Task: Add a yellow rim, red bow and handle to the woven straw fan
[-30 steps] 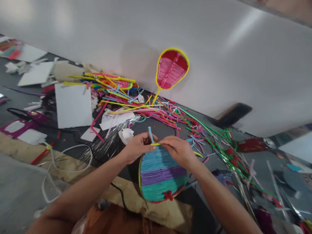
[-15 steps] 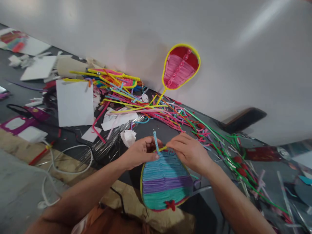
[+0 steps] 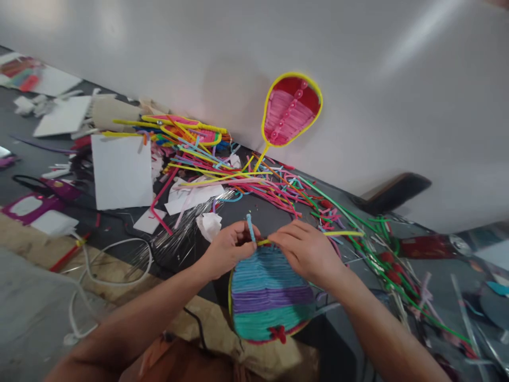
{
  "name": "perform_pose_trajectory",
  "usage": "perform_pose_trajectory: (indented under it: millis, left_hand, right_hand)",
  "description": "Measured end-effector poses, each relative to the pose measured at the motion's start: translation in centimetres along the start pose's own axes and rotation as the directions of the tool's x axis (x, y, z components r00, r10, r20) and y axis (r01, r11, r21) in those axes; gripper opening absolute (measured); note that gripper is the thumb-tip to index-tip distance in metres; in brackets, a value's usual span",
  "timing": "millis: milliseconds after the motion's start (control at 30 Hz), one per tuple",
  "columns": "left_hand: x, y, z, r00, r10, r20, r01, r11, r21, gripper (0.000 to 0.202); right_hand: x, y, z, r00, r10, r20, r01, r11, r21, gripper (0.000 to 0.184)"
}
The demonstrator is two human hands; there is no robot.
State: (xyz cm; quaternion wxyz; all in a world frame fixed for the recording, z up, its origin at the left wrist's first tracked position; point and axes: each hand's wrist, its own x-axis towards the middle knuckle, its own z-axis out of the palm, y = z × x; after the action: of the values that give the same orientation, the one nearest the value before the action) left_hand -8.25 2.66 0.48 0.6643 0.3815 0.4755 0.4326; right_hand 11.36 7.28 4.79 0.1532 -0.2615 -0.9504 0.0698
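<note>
I hold a flat teardrop-shaped craft piece [image 3: 268, 297] wound in blue, purple and teal pipe cleaners, with a small red bow at its lower edge. My left hand [image 3: 228, 248] is closed on its top, where a blue pipe-cleaner stem [image 3: 250, 227] sticks up. My right hand [image 3: 306, 252] pinches a yellow pipe cleaner [image 3: 342, 233] that runs along the top rim and trails off to the right. Both hands meet at the piece's narrow upper end.
A similar pink-and-red piece with a yellow rim [image 3: 290, 109] leans on the white wall. Loose coloured pipe cleaners [image 3: 238, 170] cover the dark table, with white card [image 3: 119, 170], a white cable [image 3: 115, 265], crumpled paper [image 3: 209, 224] and a dark phone [image 3: 392, 192].
The view shifted slightly. My right hand has pulled the yellow pipe cleaner so its free end now sticks out to the right; both hands stay at the piece's top.
</note>
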Motion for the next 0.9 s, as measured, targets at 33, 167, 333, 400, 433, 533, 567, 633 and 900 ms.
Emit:
perform_pose_trajectory:
  millis: [33,167,333,400,433,533,567,633,900]
  left_hand:
    - [0.0,-0.1,0.0,1.0,0.011,-0.013,-0.011,1.0,0.011,0.023]
    - [-0.1,-0.5,-0.1,0.999,0.032,-0.025,-0.031,0.999,0.035,0.02]
    - [-0.3,-0.4,0.0,0.999,0.019,-0.028,-0.018,0.999,0.033,0.021]
    - [-0.5,-0.2,0.2,0.999,0.018,-0.049,-0.016,0.999,0.038,0.022]
    - [-0.5,-0.1,0.2,0.998,0.013,-0.063,-0.01,0.999,0.038,0.022]
    - [-0.5,-0.1,0.2,0.996,-0.003,-0.086,0.006,0.999,0.039,0.021]
    - [-0.4,-0.1,0.2,0.996,-0.002,-0.089,0.006,0.999,0.044,0.021]
    - [-0.6,-0.2,0.1,0.996,0.01,-0.087,-0.005,0.998,0.062,0.021]
    - [-5.7,1.0,0.5,0.97,0.222,-0.098,-0.205,0.966,0.159,0.016]
  right_hand:
    - [-0.3,-0.2,0.2,1.0,0.03,-0.009,-0.029,0.999,0.031,0.021]
    - [-1.9,-1.0,0.9,0.98,0.177,-0.096,-0.161,0.976,0.149,0.021]
    - [-3.6,-2.1,1.9,0.931,0.286,-0.228,-0.251,0.953,0.169,0.021]
    - [-4.1,-2.5,2.2,0.91,0.331,-0.25,-0.297,0.941,0.164,0.022]
    - [-4.4,-2.8,2.3,0.9,0.352,-0.258,-0.32,0.934,0.157,0.022]
    - [-5.1,-3.6,2.9,0.878,0.393,-0.272,-0.367,0.919,0.144,0.023]
    - [-5.4,-3.9,3.2,0.874,0.401,-0.274,-0.376,0.916,0.141,0.025]
    - [-5.8,-4.4,3.6,0.866,0.408,-0.288,-0.385,0.913,0.138,0.028]
    - [-7.3,-6.8,2.7,0.813,0.22,-0.539,-0.159,0.975,0.157,0.032]
